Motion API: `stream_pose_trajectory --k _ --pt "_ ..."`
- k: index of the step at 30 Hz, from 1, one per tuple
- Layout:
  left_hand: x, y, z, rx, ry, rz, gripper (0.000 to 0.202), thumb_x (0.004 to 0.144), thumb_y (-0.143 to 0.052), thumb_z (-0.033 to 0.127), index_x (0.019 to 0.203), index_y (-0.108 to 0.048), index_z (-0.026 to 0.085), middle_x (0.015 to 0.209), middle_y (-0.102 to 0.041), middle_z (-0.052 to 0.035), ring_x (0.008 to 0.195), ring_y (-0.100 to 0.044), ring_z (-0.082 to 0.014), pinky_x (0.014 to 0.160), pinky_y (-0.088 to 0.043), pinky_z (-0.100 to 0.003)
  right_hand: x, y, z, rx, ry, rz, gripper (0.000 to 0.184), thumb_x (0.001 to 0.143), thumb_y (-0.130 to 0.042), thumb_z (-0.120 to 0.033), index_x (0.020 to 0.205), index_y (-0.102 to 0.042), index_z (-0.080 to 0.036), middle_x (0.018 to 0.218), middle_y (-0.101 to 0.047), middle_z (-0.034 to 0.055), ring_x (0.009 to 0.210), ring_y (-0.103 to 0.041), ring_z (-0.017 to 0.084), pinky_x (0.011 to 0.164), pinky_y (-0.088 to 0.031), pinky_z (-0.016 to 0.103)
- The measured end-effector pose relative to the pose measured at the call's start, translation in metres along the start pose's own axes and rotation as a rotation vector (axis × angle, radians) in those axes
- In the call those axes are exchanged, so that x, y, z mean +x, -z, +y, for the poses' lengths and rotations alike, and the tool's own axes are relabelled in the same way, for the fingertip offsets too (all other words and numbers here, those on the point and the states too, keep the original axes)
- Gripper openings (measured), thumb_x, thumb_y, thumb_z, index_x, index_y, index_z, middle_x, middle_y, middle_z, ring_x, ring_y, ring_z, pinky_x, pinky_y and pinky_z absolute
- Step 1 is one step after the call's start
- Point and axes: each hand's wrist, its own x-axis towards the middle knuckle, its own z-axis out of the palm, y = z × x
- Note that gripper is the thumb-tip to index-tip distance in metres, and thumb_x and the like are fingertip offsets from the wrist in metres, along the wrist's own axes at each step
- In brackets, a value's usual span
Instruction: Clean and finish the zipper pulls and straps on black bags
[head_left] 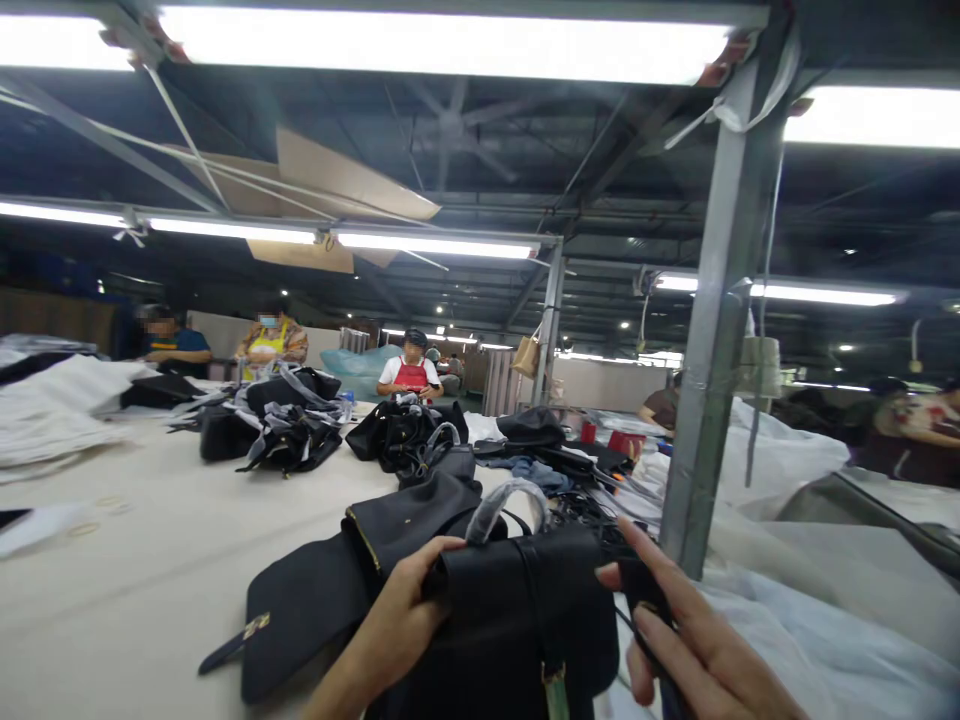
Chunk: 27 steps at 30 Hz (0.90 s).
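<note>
A black leather handbag [502,620] sits low in the head view, with a strap down its front and a clear-wrapped handle [504,500] on top. My left hand [401,610] grips the bag's left upper edge, fingers curled around it. My right hand [690,640] is at the bag's right side, fingers pinched on a black strap [637,585] of the bag. Another black bag [330,590] with gold trim lies flat on the table just left of it.
The long pale table [150,540] carries piles of black bags [285,425] farther back and white cloth [52,400] at left. A grey metal post [712,330] stands right of the bag. White plastic sheeting [810,600] lies at right. Several people work at the far end.
</note>
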Motion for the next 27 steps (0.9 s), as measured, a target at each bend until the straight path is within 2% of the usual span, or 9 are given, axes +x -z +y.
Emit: stream_pose_trajectory --k 2,4,6,8,11,15,19,24,27 --pt "0.0 0.008 0.014 -0.065 0.061 -0.105 0.062 0.061 -0.052 0.012 0.121 -0.063 0.025 0.111 -0.07 -0.0009 0.105 -0.06 -0.0242 0.088 -0.046 -0.03 0.009 -0.012 -0.011 -0.185 0.203 0.026 0.078 0.078 -0.06 -0.038 0.15 -0.031 -0.026 0.056 -0.065 -0.0033 0.039 -0.056 0.017 0.044 -0.049 0.028" --pt "0.004 0.015 0.031 -0.131 0.092 -0.239 0.063 0.062 -0.05 0.017 0.123 -0.063 0.025 0.115 -0.07 -0.0012 0.107 -0.06 -0.0249 0.089 -0.046 -0.031 0.019 -0.02 -0.017 -0.338 0.336 0.006 0.058 0.078 -0.057 -0.032 0.136 -0.053 -0.026 0.053 -0.064 -0.0026 0.043 -0.059 0.019 0.047 -0.049 0.028" --pt "0.011 0.018 0.046 -0.101 0.081 -0.305 0.05 0.071 -0.049 0.026 0.118 -0.067 0.023 0.113 -0.07 -0.0029 0.108 -0.06 -0.0253 0.093 -0.043 -0.033 0.029 -0.025 -0.021 -0.495 0.473 -0.048 0.026 0.08 -0.055 -0.027 0.102 -0.07 -0.027 0.065 -0.07 0.0018 0.058 -0.067 0.021 0.056 -0.051 0.028" --pt "0.021 0.017 0.054 0.042 0.041 -0.216 0.039 0.082 -0.047 0.042 0.099 -0.073 0.019 0.102 -0.072 -0.0054 0.101 -0.06 -0.0254 0.092 -0.042 -0.033 0.037 -0.029 -0.022 -0.66 0.645 -0.012 0.019 0.085 -0.05 -0.023 0.078 -0.068 -0.026 0.076 -0.07 0.0036 0.067 -0.068 0.02 0.062 -0.052 0.026" --pt "0.04 0.006 0.054 0.229 -0.018 0.007 0.051 0.083 -0.044 0.059 0.068 -0.068 0.017 0.076 -0.066 -0.0049 0.078 -0.057 -0.0211 0.076 -0.042 -0.03 0.046 -0.04 -0.018 -0.885 0.853 0.19 0.027 0.091 -0.042 -0.019 0.07 -0.06 -0.023 0.074 -0.063 0.0033 0.057 -0.062 0.015 0.053 -0.048 0.021" --pt "0.066 -0.016 0.048 0.215 0.034 -0.002 0.056 0.078 -0.037 0.07 0.055 -0.052 0.021 0.05 -0.049 0.0013 0.048 -0.043 -0.0144 0.05 -0.034 -0.028 0.055 -0.065 -0.01 -1.024 0.995 0.391 0.036 0.094 -0.033 -0.014 0.068 -0.056 -0.022 0.07 -0.058 0.0032 0.049 -0.058 0.013 0.044 -0.042 0.021" --pt "0.082 -0.033 0.049 0.193 0.093 -0.078 0.056 0.067 -0.042 0.077 0.056 -0.046 0.023 0.043 -0.039 0.0056 0.038 -0.033 -0.0116 0.04 -0.027 -0.026 0.062 -0.08 -0.008 -1.006 1.017 0.465 0.035 0.095 -0.035 -0.013 0.07 -0.058 -0.021 0.072 -0.06 0.0049 0.053 -0.061 0.016 0.047 -0.045 0.024" --pt "0.09 -0.032 0.059 0.263 -0.044 -0.008 0.037 0.074 -0.054 0.052 0.054 -0.045 0.022 0.052 -0.04 0.0053 0.048 -0.038 -0.0117 0.048 -0.031 -0.025 0.069 -0.072 -0.001 -0.658 0.959 0.259 0.03 0.093 -0.039 -0.014 0.091 -0.068 -0.02 0.098 -0.069 0.0102 0.091 -0.069 0.022 0.078 -0.055 0.03" --pt "0.088 -0.03 0.07 0.385 -0.214 0.131 0.022 0.077 -0.056 0.028 0.057 -0.05 0.02 0.063 -0.046 0.0027 0.064 -0.046 -0.015 0.064 -0.036 -0.026 0.068 -0.061 0.006 -0.327 0.641 0.116 0.027 0.088 -0.053 -0.026 0.111 -0.066 -0.022 0.109 -0.069 0.0102 0.087 -0.07 0.022 0.07 -0.058 0.031"
